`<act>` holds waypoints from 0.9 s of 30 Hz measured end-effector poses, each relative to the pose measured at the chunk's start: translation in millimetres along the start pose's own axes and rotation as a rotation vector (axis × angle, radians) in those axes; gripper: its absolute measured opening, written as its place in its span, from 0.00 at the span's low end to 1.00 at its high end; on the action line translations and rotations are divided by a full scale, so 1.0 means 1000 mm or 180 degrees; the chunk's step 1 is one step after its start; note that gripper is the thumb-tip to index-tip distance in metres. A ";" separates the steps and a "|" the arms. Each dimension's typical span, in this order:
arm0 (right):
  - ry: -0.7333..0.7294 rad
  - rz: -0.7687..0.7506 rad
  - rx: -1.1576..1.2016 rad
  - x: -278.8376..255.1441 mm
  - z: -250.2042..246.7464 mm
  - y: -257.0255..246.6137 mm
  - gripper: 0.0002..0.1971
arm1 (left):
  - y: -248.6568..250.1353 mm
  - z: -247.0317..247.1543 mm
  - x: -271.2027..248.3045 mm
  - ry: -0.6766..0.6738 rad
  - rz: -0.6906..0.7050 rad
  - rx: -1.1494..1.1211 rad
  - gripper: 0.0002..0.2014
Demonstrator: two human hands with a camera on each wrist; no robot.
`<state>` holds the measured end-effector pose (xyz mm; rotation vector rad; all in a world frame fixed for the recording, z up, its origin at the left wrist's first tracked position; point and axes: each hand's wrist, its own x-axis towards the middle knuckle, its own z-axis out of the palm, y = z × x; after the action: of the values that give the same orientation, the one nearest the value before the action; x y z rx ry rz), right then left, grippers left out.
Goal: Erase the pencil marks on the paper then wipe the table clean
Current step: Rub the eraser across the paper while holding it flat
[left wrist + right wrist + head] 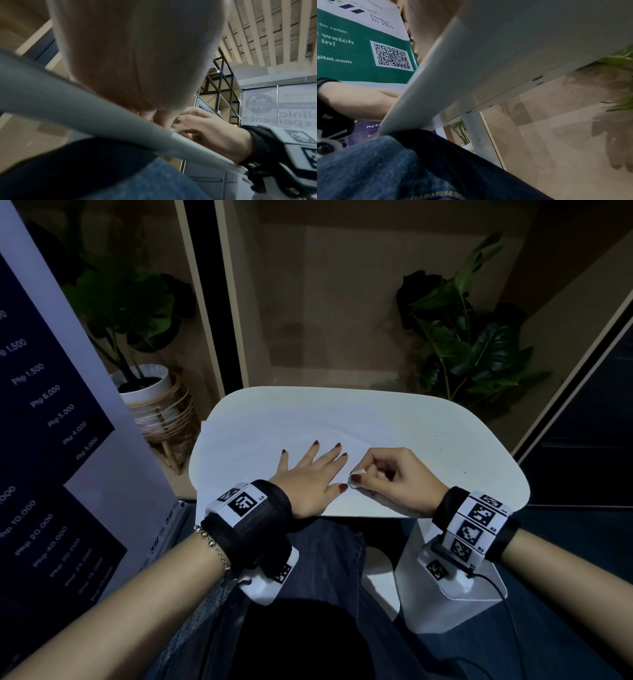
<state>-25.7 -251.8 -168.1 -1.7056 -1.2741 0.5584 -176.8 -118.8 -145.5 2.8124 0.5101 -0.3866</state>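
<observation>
A white sheet of paper (260, 433) lies on the small white table (445, 446). My left hand (311, 474) lies flat on the paper with its fingers spread, pressing it down. Just to its right, my right hand (387, 477) pinches a small white eraser (359, 473) between thumb and fingers, its tip against the paper near the front edge. Fine dark eraser crumbs (433, 438) are scattered on the table's right part. In the left wrist view the right hand (205, 129) shows beyond the table edge (85, 108). The right wrist view shows only the table's underside (505, 54).
A potted plant in a wicker stand (150, 392) is at the left and a leafy plant (469, 337) behind the table at the right. A banner with prices (44, 412) stands close on the left. My jeans-clad lap (308, 594) is under the table's front edge.
</observation>
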 end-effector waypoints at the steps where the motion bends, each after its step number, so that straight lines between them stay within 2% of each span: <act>1: 0.0015 0.0001 -0.0042 0.000 0.000 -0.001 0.05 | 0.000 0.000 0.000 -0.0011 -0.0004 0.0000 0.29; 6: 0.0649 0.0171 0.0029 0.004 0.002 0.004 0.05 | 0.000 0.000 -0.001 -0.0044 -0.0012 0.0033 0.29; 11: 0.0009 0.0117 0.0314 0.000 0.001 -0.002 0.04 | -0.001 0.002 0.000 -0.0079 -0.0005 0.0054 0.28; 16: 0.0593 0.0237 0.0189 0.003 0.002 0.002 0.04 | -0.001 0.002 -0.001 -0.0130 -0.0001 0.0105 0.27; 21: -0.0038 0.0130 0.0340 0.000 0.000 -0.001 0.03 | 0.001 0.001 -0.002 -0.0142 -0.0005 0.0103 0.26; 25: 0.0373 0.0182 0.0272 0.003 0.001 0.003 0.03 | 0.000 0.001 -0.001 -0.0127 -0.0009 0.0137 0.26; 27: 0.0370 0.0188 0.0277 0.003 0.001 0.002 0.03 | 0.001 0.001 -0.001 -0.0134 -0.0009 0.0130 0.26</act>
<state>-24.5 -249.1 -170.2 -1.6827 -1.1050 0.5338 -178.0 -120.0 -146.1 2.8364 0.5027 -0.4607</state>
